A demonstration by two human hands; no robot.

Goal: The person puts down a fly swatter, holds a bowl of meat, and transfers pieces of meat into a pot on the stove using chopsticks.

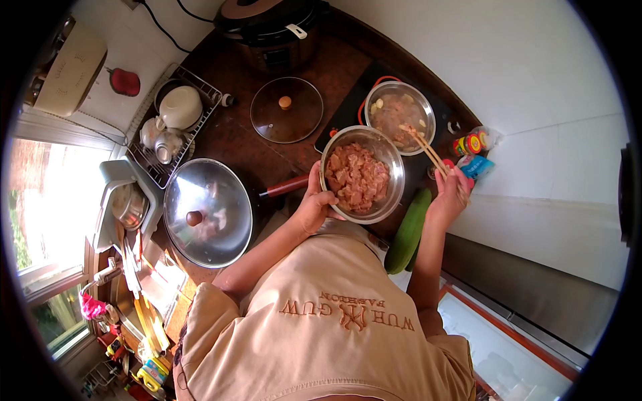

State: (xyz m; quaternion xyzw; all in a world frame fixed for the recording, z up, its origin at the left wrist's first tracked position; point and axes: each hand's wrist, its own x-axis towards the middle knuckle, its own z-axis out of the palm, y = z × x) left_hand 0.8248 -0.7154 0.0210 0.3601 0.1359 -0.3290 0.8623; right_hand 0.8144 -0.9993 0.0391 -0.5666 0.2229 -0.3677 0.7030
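My left hand (pixel 317 206) grips the rim of a steel bowl (pixel 398 175), tilted toward the stove and heaped with raw, pinkish cut meat (pixel 356 177). My right hand (pixel 453 192) is closed around a pair of wooden chopsticks (pixel 431 152). The chopstick tips reach over a steel pot (pixel 430 127), with what looks like a small piece of meat at their ends. In the pot lies cloudy liquid (pixel 394 120) with several pale yellow slices and some meat pieces. The bowl partly overlaps the pot's near side from this viewpoint.
The pot stands on a black cooktop (pixel 354 100). A glass lid (pixel 286 110) lies on the counter, before a multicooker (pixel 267 33). At left are a lidded wok (pixel 208 212) and a dish rack (pixel 177 134). Long green vegetables (pixel 408 230) and seasoning packets (pixel 473 167) lie right.
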